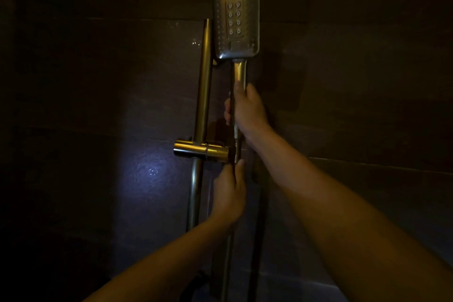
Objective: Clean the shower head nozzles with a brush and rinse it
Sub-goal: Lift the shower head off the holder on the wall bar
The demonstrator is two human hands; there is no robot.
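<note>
A square chrome shower head (pixel 236 17) stands upright with its nozzle face toward me, lifted above the bracket. My right hand (pixel 246 111) is wrapped around its handle just under the head. The hose (pixel 237 147) runs down from the handle past the bracket. My left hand (pixel 229 193) pinches the hose right below the bracket, thumb up along it. No brush is in view.
A vertical chrome slide rail (pixel 202 95) is fixed to the dark tiled wall (pixel 98 81), left of the shower head. Its holder bracket (pixel 201 151) sticks out at mid height. The room is very dim; a small light spot (pixel 152 171) glows on the wall.
</note>
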